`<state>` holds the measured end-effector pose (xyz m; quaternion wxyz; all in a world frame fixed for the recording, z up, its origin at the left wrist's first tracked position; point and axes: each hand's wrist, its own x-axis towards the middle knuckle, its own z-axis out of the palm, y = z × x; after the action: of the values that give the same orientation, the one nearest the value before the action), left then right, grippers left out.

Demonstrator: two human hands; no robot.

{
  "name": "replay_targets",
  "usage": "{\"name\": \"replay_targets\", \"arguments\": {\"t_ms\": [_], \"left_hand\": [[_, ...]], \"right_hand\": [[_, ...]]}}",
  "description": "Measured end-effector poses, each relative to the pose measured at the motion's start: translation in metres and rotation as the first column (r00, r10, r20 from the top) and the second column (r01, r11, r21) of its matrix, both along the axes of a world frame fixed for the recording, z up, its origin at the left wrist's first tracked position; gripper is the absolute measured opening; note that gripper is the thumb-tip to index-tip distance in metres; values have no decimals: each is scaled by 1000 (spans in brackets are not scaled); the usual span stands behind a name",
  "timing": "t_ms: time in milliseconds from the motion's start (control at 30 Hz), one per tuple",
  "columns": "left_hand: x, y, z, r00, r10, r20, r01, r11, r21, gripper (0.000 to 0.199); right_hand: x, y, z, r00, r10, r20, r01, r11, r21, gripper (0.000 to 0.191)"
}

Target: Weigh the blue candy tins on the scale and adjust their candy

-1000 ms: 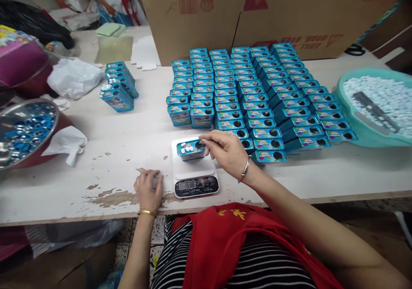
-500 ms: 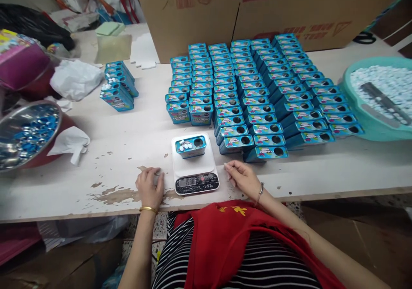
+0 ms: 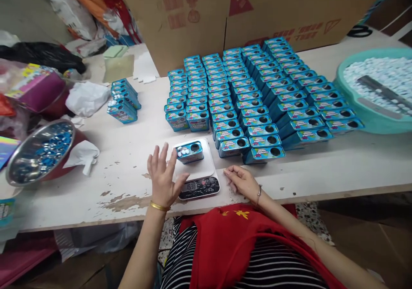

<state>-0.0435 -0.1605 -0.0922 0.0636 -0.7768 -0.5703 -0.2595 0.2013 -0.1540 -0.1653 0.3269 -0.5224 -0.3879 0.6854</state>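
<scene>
A white kitchen scale (image 3: 205, 164) sits on the table in front of me, its display lit. On its platform stands a blue candy tin (image 3: 194, 157), upright, with a round dark opening in its top and several white candies (image 3: 183, 152) lying on the lid. My left hand (image 3: 163, 175) is raised at the scale's left side, fingers spread and holding nothing, its fingertips close to the tin. My right hand (image 3: 240, 179) rests on the table right of the scale, fingers pinched together; what they hold, if anything, is too small to make out.
Rows of blue tins (image 3: 230, 145) stand right of and behind the scale. A small group of tins (image 3: 124, 111) is at the left. A metal bowl (image 3: 16, 162) holds blue caps, and a turquoise basin (image 3: 349, 102) holds white candies and a dark scoop-like strip. A cardboard box (image 3: 199, 40) stands behind.
My left hand has lifted off the table, opened and moved right to the tin on the scale. My right hand stays beside the scale, still pinched. The view has shifted slightly.
</scene>
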Motion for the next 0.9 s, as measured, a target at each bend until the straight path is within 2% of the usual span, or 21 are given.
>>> {"name": "replay_targets", "arguments": {"t_ms": [200, 333, 533, 700, 800, 900], "left_hand": [[19, 17, 4, 997, -68, -35, 68, 998, -13, 55], [24, 22, 12, 997, -75, 12, 75, 997, 1, 50], [3, 15, 27, 986, 41, 162, -53, 996, 70, 39], [-14, 6, 25, 966, 138, 217, -156, 985, 67, 35], [-17, 4, 20, 968, 147, 204, -160, 986, 53, 35], [-14, 6, 16, 980, 98, 173, -105, 994, 33, 36]], "right_hand": [[1, 3, -2, 999, 1, -44, -3, 999, -44, 54], [3, 4, 2, 998, 0, -65, -4, 998, -69, 52], [5, 4, 6, 998, -2, -66, -3, 996, -86, 50], [5, 4, 6, 998, 0, -61, -5, 996, -86, 51], [6, 4, 7, 999, 4, -54, -9, 996, -86, 51], [6, 4, 6, 999, 3, -52, -8, 996, -87, 51]]}}
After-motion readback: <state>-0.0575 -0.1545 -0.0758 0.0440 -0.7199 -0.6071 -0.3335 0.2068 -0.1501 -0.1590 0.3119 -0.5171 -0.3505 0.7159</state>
